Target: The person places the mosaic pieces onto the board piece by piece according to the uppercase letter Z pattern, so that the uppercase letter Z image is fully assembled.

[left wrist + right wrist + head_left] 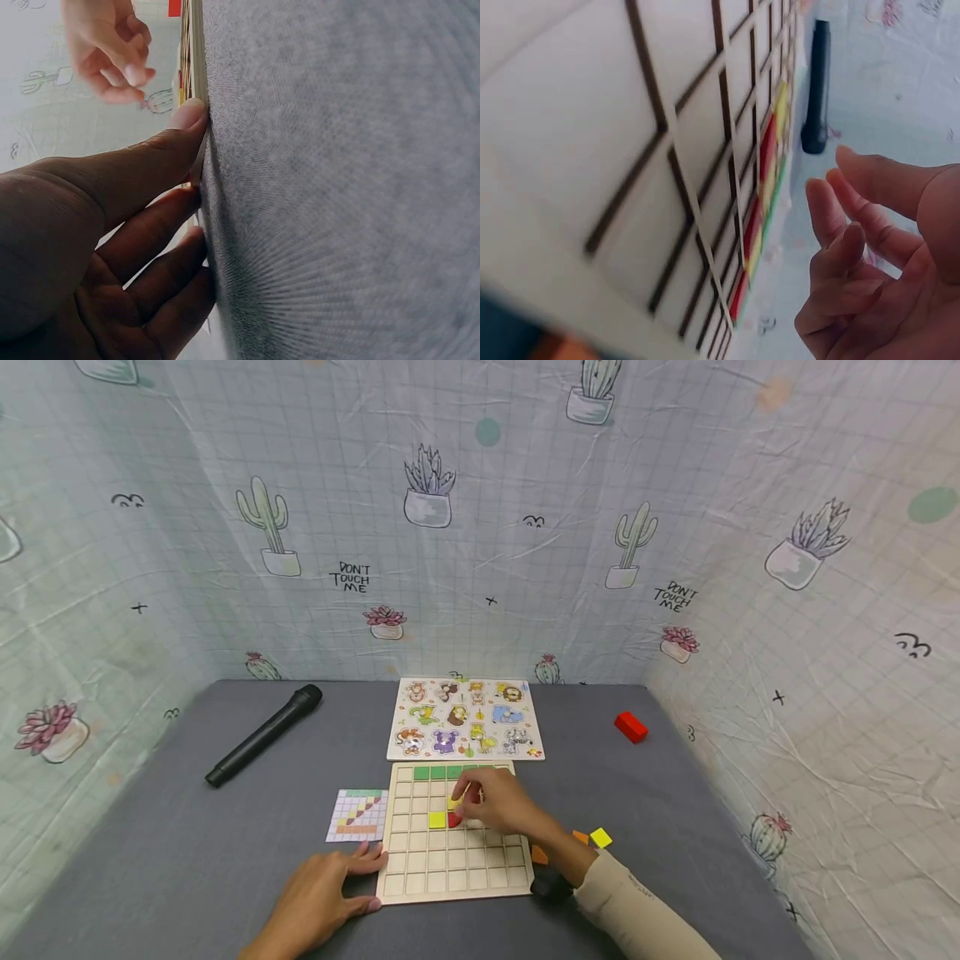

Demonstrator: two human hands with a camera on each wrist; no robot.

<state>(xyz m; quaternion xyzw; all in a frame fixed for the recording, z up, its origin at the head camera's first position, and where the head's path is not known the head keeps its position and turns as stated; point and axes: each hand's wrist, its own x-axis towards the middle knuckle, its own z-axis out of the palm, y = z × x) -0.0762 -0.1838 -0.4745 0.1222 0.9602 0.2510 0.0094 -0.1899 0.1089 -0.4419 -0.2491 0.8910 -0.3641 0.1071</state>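
A square wooden grid board (pixel 420 885) lies on the grey table. Green tiles (pixel 438 772) line its top row; yellow tiles (pixel 437 820) and red tiles (pixel 767 154) sit in cells further down. My left hand (pixel 318 885) rests at the board's lower left corner, thumb and index finger touching its edge. Above the middle of the board hovers my right hand (pixel 495 802), partly covering the tiles there. Its fingers are loosely bent, and nothing shows between the fingertips in the right wrist view. A printed pattern card (pixel 357 816) lies left of the board.
An animal puzzle board (pixel 465 718) lies behind the grid board. To the left is a black microphone (pixel 264 735), and a red block (pixel 631 727) stands at the far right. Loose orange and yellow pieces (pixel 601 837) and a black object (pixel 551 887) lie by the right forearm.
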